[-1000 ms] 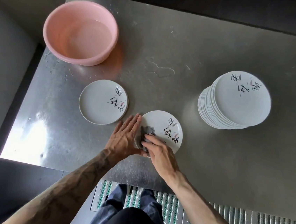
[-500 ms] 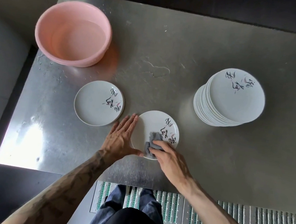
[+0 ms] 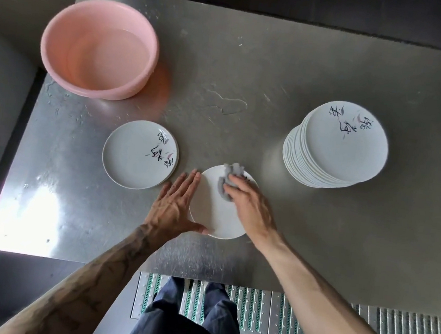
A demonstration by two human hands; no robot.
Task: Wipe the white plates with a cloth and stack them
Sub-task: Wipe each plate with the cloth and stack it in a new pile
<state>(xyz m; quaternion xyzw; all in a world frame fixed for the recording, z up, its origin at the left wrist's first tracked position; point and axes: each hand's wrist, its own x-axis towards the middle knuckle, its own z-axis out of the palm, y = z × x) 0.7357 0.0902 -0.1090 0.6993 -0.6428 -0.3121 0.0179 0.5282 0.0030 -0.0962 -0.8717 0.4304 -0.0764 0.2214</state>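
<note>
Cloth [image 3: 229, 180]: swept up to far rim of plate [image 3: 214, 218].
Right hand [image 3: 249, 208]: fingers curled, gripping it.
Left hand [image 3: 174, 204]: flat, fingers straight, bracing.
Handling: likely slick, brittle; lift by rim.

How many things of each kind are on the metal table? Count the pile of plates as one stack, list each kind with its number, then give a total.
single plates: 2
stack of plates: 1
basin: 1
cloth: 1
Total: 5
</note>
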